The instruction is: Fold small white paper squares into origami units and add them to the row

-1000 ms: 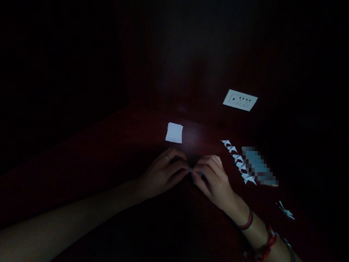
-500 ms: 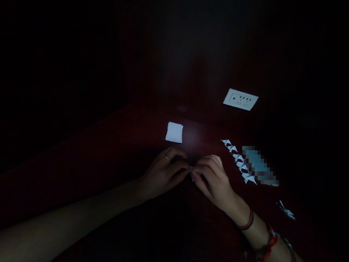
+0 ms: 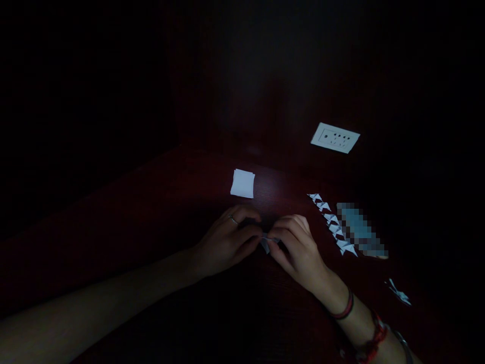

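Observation:
Between my two hands is a small folded piece of white paper, mostly covered by my fingers. My left hand, with a ring on one finger, pinches its left side. On the right side, my right hand grips the paper between thumb and fingers. Beyond my left hand lies a stack of square white paper sheets. To the right of my right hand runs a row of several folded paper pieces with pointed corners.
A blurred-out bluish oblong object lies beside the row. Nearer me on the right is another small white folded paper. A white socket panel is on the wall behind the dark red table. The surroundings are very dark.
The fingers of my hands have shifted slightly around the folded paper, and a bit more of it shows between them. The other things lie as before.

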{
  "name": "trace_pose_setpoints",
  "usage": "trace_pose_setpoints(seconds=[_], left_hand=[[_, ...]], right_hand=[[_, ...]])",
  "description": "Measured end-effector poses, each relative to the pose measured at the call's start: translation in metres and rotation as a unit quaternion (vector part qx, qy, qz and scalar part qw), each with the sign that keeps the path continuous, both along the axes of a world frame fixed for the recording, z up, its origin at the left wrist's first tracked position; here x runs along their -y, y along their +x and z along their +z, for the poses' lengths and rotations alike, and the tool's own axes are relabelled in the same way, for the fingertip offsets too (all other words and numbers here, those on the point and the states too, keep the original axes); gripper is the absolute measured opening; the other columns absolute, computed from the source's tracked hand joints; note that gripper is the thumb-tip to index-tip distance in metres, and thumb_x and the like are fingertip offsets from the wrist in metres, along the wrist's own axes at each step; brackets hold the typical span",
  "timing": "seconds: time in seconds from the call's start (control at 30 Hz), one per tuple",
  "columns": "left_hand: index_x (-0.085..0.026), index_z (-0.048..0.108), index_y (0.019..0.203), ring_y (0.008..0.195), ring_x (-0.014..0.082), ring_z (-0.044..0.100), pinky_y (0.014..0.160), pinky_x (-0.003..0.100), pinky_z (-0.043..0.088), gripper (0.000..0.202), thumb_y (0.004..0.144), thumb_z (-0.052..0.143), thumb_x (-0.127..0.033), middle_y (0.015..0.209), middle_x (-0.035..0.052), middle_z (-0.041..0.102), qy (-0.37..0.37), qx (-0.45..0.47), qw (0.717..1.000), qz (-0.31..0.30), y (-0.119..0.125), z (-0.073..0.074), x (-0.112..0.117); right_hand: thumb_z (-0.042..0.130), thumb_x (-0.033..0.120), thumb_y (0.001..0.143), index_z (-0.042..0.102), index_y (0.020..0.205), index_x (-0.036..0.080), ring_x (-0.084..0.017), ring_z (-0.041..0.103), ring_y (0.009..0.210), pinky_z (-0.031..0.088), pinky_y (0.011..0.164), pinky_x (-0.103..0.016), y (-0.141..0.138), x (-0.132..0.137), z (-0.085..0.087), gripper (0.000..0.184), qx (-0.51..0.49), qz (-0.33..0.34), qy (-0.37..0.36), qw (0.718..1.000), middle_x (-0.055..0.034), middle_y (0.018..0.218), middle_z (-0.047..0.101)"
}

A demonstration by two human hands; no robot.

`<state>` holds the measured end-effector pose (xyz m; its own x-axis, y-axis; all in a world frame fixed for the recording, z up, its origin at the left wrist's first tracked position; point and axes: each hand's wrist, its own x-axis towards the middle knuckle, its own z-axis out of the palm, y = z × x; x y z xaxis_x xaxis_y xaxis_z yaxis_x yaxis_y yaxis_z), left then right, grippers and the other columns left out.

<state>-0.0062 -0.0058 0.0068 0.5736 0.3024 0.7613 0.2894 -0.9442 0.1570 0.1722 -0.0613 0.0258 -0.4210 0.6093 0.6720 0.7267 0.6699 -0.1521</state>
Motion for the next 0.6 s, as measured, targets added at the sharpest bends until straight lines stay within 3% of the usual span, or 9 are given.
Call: trace_pose_setpoints(seconds=[0.6], left_hand=[[-0.017, 0.054, 0.085, 0.095, 0.0184, 0.045, 0.081, 0.035, 0.042, 0.008, 0.078, 0.053, -0.011, 0.099, 0.0040, 0.046, 0.012, 0.003, 1.000, 0.008, -0.0007, -0.0031, -0.0017]], right_hand=[[0.051, 0.013, 0.078, 0.053, 0.082, 0.016, -0.016, 0.049, 0.082, 0.037, 0.077, -0.034, 0.0035, 0.0005, -0.0003, 0.005, 0.018, -0.021, 0.010, 1.000, -0.0040, 0.081, 0.054]])
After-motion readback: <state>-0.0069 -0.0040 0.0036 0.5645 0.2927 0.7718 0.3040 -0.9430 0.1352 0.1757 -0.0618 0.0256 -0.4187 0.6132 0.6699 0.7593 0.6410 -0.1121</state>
